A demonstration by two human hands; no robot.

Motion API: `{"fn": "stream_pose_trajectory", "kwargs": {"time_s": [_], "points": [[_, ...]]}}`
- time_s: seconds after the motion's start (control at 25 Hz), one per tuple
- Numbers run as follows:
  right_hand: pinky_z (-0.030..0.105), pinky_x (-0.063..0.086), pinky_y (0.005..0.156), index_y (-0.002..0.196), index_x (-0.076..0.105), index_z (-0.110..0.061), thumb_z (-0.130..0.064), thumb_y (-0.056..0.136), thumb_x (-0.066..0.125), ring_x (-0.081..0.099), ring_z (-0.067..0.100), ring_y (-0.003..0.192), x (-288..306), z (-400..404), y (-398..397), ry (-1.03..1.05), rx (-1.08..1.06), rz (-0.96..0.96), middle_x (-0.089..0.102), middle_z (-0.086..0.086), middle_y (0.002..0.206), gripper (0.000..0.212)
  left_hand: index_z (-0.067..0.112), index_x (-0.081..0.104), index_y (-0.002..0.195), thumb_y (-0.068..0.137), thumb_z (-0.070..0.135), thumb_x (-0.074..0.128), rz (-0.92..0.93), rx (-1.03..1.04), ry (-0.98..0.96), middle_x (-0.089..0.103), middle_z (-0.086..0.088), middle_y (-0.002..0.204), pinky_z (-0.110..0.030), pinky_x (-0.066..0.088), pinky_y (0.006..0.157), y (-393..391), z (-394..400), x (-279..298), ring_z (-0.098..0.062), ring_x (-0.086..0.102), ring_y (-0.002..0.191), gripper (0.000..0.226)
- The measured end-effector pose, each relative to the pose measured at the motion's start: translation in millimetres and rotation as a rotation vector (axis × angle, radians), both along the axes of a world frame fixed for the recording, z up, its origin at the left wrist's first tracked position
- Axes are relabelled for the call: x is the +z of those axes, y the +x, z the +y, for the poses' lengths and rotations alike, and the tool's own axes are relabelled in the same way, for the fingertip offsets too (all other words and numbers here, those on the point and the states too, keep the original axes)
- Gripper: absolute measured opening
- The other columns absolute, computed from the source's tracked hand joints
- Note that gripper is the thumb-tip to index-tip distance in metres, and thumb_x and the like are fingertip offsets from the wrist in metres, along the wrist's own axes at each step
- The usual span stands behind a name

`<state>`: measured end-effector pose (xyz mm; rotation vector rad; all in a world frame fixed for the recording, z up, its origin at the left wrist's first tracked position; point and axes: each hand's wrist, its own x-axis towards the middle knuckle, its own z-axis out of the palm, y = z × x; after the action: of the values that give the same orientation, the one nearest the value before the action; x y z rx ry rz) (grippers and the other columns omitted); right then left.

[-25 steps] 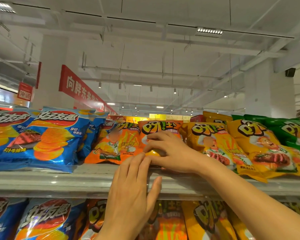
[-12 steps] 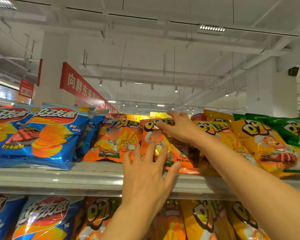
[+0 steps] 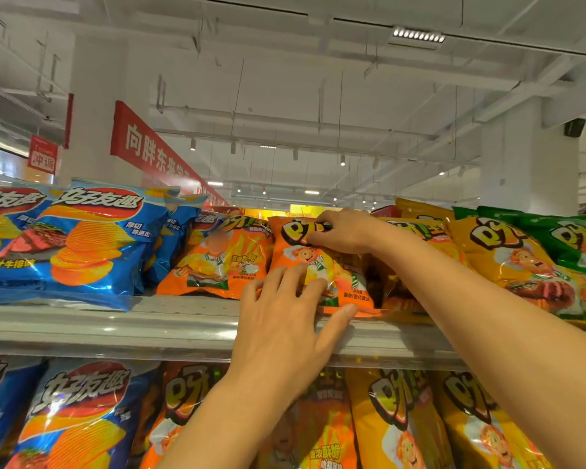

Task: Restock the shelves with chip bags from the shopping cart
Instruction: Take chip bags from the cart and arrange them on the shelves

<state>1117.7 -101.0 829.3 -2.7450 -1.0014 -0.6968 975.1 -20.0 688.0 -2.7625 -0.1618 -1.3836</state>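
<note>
An orange chip bag (image 3: pixel 351 282) stands tilted at the front of the top shelf (image 3: pixel 115 330), between another orange bag (image 3: pixel 217 262) and the yellow bags (image 3: pixel 515 265). My right hand (image 3: pixel 345 231) reaches over the yellow bags and grips the orange bag's top edge with curled fingers. My left hand (image 3: pixel 285 319) comes up from below with its fingers spread straight, and they press on the bag's lower front, the thumb near its bottom edge. The shopping cart is out of view.
Blue chip bags (image 3: pixel 82 242) fill the shelf's left part and green bags (image 3: pixel 575 238) the far right. The lower shelf holds more blue bags (image 3: pixel 82 418) and orange bags (image 3: pixel 318 445). A bare strip of shelf lies in front of the bags on the left.
My right hand slid from the bag's front up to its top edge. My left hand rose from the shelf lip onto the bag's lower front. The bag now stands more upright.
</note>
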Motion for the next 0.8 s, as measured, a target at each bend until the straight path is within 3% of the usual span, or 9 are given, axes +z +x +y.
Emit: {"fn": "stream_pose_trajectory", "kwargs": {"time_s": [0.08,0.24,0.36,0.48,0.56,0.68,0.8], "points": [[0.052,0.037,0.113,0.151,0.042,-0.025,-0.052,0.101,0.046,0.032,0.038,0.144,-1,-5,-14,-0.001,-0.001,-0.138,0.037,0.014,0.156,0.057,0.035,0.049,0.143,0.091,0.072,0.005,-0.015,-0.039,0.028,0.038,0.008,0.156,-0.042,0.024,0.117,2,-9,4,-0.017,0.026,0.148,0.077],[0.049,0.037,0.111,0.145,0.049,-0.028,-0.044,0.102,0.044,0.033,0.029,0.142,-28,-54,-32,0.203,0.053,-0.295,0.044,0.006,0.151,0.046,0.032,0.036,0.152,0.090,0.071,-0.001,0.037,-0.091,0.137,0.028,0.006,0.163,-0.046,0.016,0.123,15,-27,7,-0.020,0.011,0.154,0.082],[0.050,0.034,0.115,0.149,0.040,-0.036,-0.063,0.093,0.041,0.028,0.028,0.145,-62,-112,-35,0.264,-0.086,-0.211,0.038,0.003,0.156,0.063,0.036,0.020,0.157,0.085,0.073,-0.007,0.075,-0.093,0.143,0.022,0.006,0.165,-0.048,0.010,0.124,24,-34,4,-0.020,0.006,0.154,0.086],[0.056,0.024,0.120,0.158,0.016,-0.042,-0.081,0.080,0.035,0.010,0.029,0.154,-84,-135,-29,0.257,-0.162,-0.032,0.013,0.001,0.168,0.089,0.036,0.013,0.160,0.081,0.076,-0.011,0.083,-0.071,0.133,0.029,0.007,0.163,-0.047,0.014,0.122,30,-40,3,-0.019,0.017,0.153,0.092],[0.059,0.018,0.122,0.159,0.004,-0.045,-0.086,0.079,0.032,0.001,0.029,0.156,-91,-133,-22,0.251,-0.156,-0.007,0.000,-0.003,0.170,0.094,0.035,0.024,0.159,0.085,0.077,-0.006,0.095,-0.040,0.124,0.040,0.009,0.158,-0.047,0.022,0.120,30,-41,4,-0.018,0.028,0.150,0.090],[0.060,0.013,0.122,0.157,-0.002,-0.049,-0.094,0.065,0.013,-0.006,0.030,0.156,-95,-130,-16,0.239,-0.168,-0.039,-0.006,-0.006,0.170,0.103,0.029,0.056,0.143,0.093,0.074,0.017,0.091,-0.052,0.110,0.063,0.005,0.139,-0.052,0.041,0.109,27,-40,0,-0.022,0.054,0.134,0.078],[0.061,0.012,0.122,0.157,-0.001,-0.049,-0.096,0.064,0.012,-0.007,0.030,0.156,-94,-131,-15,0.228,-0.149,-0.029,-0.007,-0.006,0.170,0.105,0.030,0.055,0.143,0.093,0.074,0.018,0.068,-0.057,0.098,0.063,0.007,0.139,-0.050,0.041,0.109,27,-40,0,-0.021,0.053,0.134,0.077]]}}
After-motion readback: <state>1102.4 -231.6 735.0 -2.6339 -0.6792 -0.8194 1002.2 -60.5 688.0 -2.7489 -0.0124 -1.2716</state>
